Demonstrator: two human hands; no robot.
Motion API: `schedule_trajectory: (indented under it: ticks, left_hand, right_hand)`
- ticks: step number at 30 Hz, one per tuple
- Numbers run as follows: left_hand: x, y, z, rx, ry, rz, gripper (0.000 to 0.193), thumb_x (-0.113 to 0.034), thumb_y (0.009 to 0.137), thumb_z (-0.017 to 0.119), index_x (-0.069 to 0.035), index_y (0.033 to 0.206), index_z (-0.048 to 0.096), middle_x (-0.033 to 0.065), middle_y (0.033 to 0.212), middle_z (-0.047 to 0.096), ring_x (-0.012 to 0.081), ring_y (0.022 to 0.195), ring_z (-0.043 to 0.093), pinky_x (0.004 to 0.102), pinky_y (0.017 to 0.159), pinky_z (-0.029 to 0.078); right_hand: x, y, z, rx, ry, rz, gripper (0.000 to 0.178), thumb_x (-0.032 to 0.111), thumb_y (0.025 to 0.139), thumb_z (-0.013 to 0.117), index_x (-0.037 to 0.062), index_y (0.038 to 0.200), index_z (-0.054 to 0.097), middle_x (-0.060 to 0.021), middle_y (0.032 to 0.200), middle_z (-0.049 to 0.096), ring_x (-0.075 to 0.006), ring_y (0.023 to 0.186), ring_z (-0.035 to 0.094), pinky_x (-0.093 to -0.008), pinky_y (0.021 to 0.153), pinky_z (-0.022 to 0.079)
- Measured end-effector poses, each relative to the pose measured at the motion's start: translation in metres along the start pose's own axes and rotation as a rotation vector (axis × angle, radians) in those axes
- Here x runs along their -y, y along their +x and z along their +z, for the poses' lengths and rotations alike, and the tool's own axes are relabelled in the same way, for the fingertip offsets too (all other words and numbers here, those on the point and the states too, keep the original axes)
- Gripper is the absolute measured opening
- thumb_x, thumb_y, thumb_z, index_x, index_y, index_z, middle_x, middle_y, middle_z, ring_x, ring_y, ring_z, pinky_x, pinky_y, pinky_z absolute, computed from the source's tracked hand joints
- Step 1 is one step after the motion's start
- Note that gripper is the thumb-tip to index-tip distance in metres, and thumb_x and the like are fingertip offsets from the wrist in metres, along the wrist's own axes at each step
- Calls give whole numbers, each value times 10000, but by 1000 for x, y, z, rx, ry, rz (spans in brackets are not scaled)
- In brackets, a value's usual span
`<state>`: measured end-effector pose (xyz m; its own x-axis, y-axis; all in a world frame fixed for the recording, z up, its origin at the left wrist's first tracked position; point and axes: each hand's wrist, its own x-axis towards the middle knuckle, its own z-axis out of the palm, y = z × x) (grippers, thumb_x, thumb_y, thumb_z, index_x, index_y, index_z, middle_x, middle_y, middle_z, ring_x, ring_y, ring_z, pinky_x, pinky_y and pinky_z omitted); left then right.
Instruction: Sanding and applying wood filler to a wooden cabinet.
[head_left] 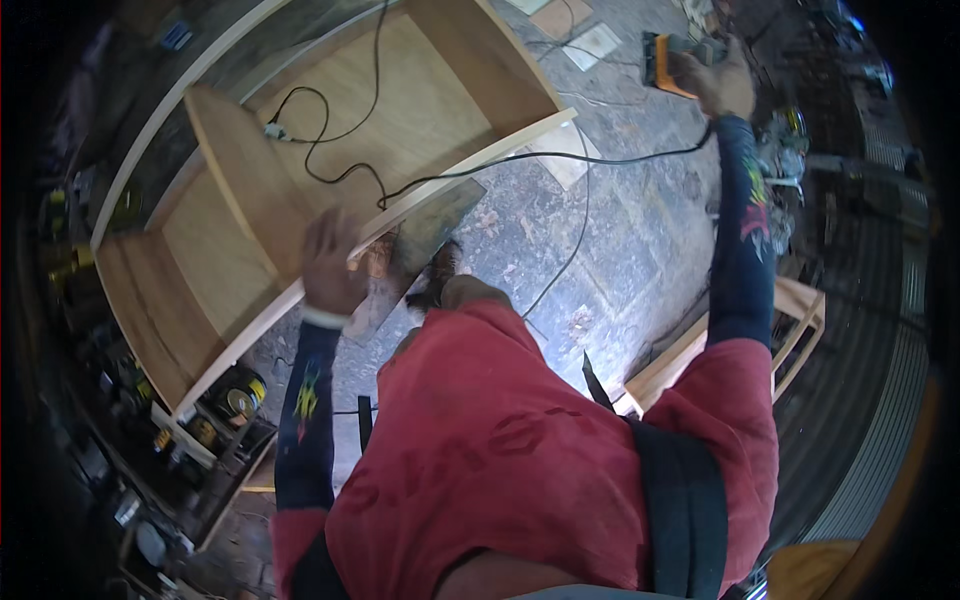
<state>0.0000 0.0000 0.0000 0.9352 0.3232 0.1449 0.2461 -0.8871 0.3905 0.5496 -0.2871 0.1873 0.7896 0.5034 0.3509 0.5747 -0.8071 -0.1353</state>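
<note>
My right hand (728,88), stretched out far to the right, is wrapped round an orange and black power tool that looks like a sander (662,65). A black cord (560,155) runs from near my right wrist across to a wooden cabinet frame (480,158) on the left. The cord loops inside the frame, where a pale plug or connector (274,130) lies on the panel. My left hand (335,265) is at the near edge of the frame, fingers extended and slightly blurred, holding nothing. Whether its palm presses on the wood I cannot tell.
A wooden divider (235,180) splits the frame into compartments. Pale flat pieces (592,46) lie on the stained floor (630,230). A small wooden frame (795,310) stands behind my right arm. Cans (242,398) and clutter sit at the lower left, by a corrugated shutter's (890,400) opposite side.
</note>
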Motion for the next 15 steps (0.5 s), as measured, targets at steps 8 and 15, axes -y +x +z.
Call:
schedule_trajectory:
  ticks: [8,15]
  left_hand:
    - [-88,110,76,-19,-65,-57,755,-364,785,778,-6,1398,523,242,1333,575,407,1234,551,540,1136,334]
    - [-34,294,128,-279,-236,-283,699,-318,850,743,11,1422,512,307,1361,578,448,1276,555,504,1099,435]
  right_hand:
    - [60,48,-111,-311,59,-360,835,522,750,870,39,1373,592,-199,1209,712,-295,1084,713,-376,938,553]
    - [-33,222,-133,-149,-333,-679,618,423,847,803,107,1349,628,-166,1183,717,-329,1036,711,-409,915,550]
